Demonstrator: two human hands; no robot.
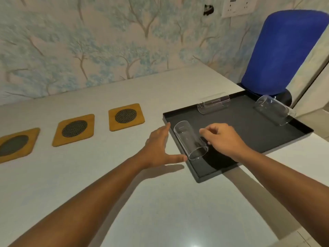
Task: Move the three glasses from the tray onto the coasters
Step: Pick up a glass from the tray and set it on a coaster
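Note:
A black tray [249, 129] lies on the white table at the right. Three clear glasses lie on their sides in it: a near glass [188, 139] at the tray's left edge, a second glass [213, 104] at the far rim, a third glass [275, 109] at the far right. My left hand [160, 147] rests open on the table against the tray's left edge, just left of the near glass. My right hand [224, 139] hovers over the tray, fingers curled beside the near glass, holding nothing. Three yellow coasters with dark mesh centres sit in a row at the left: the left coaster [16, 145], the middle coaster [73, 130], the right coaster [125, 116].
A blue chair back [281, 50] stands behind the tray at the far right. A wallpapered wall [89, 41] runs along the table's far side. The table edge lies right of the tray.

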